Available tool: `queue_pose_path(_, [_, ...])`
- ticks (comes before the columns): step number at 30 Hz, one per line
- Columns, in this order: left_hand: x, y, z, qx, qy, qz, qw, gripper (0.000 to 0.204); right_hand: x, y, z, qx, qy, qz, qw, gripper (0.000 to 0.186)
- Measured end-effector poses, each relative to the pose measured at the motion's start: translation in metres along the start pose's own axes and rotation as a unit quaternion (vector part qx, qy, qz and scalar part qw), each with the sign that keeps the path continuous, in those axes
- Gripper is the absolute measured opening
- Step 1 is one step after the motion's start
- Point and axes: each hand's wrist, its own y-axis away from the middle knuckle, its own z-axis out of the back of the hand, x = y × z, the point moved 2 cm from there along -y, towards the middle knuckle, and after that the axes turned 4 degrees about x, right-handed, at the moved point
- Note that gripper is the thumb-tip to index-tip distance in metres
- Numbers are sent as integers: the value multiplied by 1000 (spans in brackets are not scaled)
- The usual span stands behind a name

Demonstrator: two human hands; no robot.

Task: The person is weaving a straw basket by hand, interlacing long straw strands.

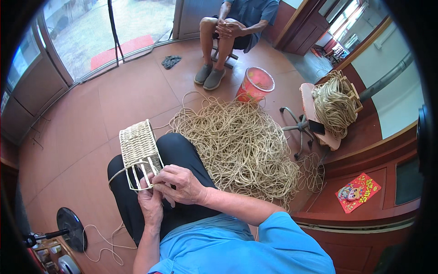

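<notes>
Across my lap rests a woven basket point(139, 142) of pale twisted cord. Its far part is closely woven, while the near end shows bare white frame bars point(137, 177). My left hand point(150, 205) is closed on the near end of this frame, its fingertips partly behind the bars. Beside it my right hand point(181, 184) pinches at the frame's right side, where the cord is being worked. The exact pinch point is hidden by the fingers. A loose length of cord point(119, 173) loops out to the left over my thigh.
A large tangled heap of cord point(237, 146) covers the floor ahead right. Behind it stand a red bucket point(255, 85) and a seated person with clasped hands point(228, 29). More cord point(335, 105) is piled on a chair at right. A round black base point(70, 228) stands at left.
</notes>
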Motion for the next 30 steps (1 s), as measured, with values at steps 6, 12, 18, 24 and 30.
queue_pose_path(6, [3,8,0,-36,-399,-183,898,28,-1,0,0,21,9,-14,1000,12])
queue_pose_path(12, [-24,14,-26,-64,-33,8,997,28,0,0,0,18,7,-23,1000,13])
queue_pose_path(18, [-20,0,-14,4,-39,-12,999,28,-1,-2,-2,-9,-5,1,1000,13])
queue_pose_path(24, [-23,0,-12,-3,-148,-60,987,24,-2,-3,-1,-3,-5,-3,1000,12])
queue_pose_path(30, [-27,20,-3,-36,-203,34,978,22,-5,-5,0,4,3,8,1000,11])
